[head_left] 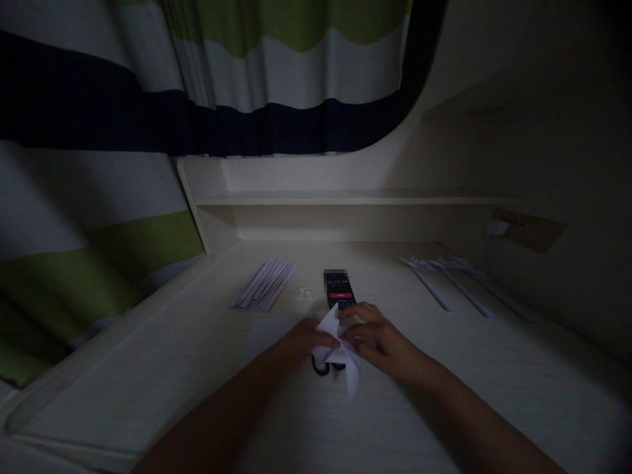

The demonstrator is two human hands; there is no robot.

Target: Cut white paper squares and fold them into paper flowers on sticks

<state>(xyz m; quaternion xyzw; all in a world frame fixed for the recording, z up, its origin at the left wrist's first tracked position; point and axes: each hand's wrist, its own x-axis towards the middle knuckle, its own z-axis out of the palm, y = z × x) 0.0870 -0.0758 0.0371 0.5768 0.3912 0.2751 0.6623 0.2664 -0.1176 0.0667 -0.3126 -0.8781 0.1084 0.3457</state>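
Between my two hands is a folded piece of white paper point(328, 325), one point up and a curled strip hanging down on the right. My left hand point(307, 337) pinches its left side, thumb across the front. With bent fingers my right hand point(378, 336) grips the other side. Behind the paper, dark scissors handles point(320, 366) show on the desk; their blades are hidden. A flat white sheet point(264, 330) lies partly under my left forearm. Just beyond the paper a phone point(340, 287) lies with its screen lit.
A bundle of rolled paper sticks point(264, 284) lies at the left back, beside some small pale pieces point(303, 291). Several paper sticks with pinwheel-like tops point(429, 283) lie at the right. A shelf point(336, 197) runs along the back; a socket panel point(533, 229) is at the right.
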